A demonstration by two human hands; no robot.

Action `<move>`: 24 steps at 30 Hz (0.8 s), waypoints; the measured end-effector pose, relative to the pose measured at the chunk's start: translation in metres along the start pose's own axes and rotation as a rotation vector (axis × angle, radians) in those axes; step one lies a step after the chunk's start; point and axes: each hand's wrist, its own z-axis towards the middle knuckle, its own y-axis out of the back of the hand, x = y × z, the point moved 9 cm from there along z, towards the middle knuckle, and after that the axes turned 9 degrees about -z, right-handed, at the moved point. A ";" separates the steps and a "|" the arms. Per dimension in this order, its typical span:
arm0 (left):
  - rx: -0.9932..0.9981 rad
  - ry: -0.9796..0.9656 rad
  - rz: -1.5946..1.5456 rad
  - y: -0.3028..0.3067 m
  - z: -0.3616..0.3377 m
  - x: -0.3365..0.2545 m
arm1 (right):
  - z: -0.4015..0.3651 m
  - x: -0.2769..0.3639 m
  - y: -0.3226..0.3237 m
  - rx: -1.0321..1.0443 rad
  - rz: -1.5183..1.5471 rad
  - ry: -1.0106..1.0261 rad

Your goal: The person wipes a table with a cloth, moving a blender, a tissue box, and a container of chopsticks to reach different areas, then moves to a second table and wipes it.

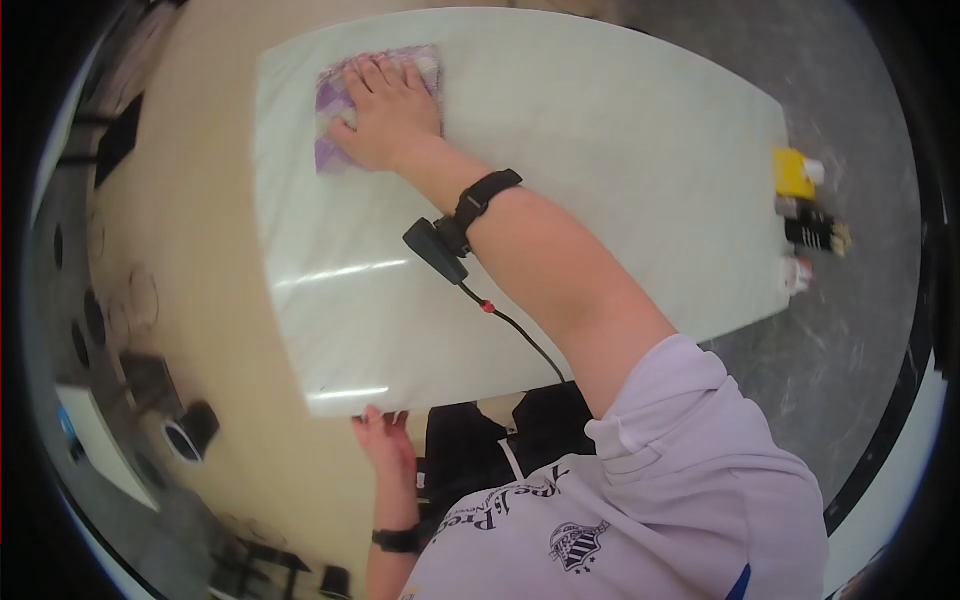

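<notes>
Bench (620,150) surface, pale and glossy, fills the middle of the view. A purple-and-white checked cloth (335,95) lies flat at its far left corner. The right hand (392,110) rests on the cloth with its grip wide, palm down and fingers spread, pressing rather than clasping. The left hand (385,440) curls its fingers over the near edge of the bench. The cloth looks light, soft and limp, likely to slide and bunch on the slick top, so a flat palm or a pinched corner suits it best. A yellow container (793,172) and small bottles (815,235) stand at the right edge.
</notes>
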 end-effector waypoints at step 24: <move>0.190 0.105 0.175 0.029 0.013 -0.029 | -0.273 -0.653 0.123 -0.094 -0.512 -0.682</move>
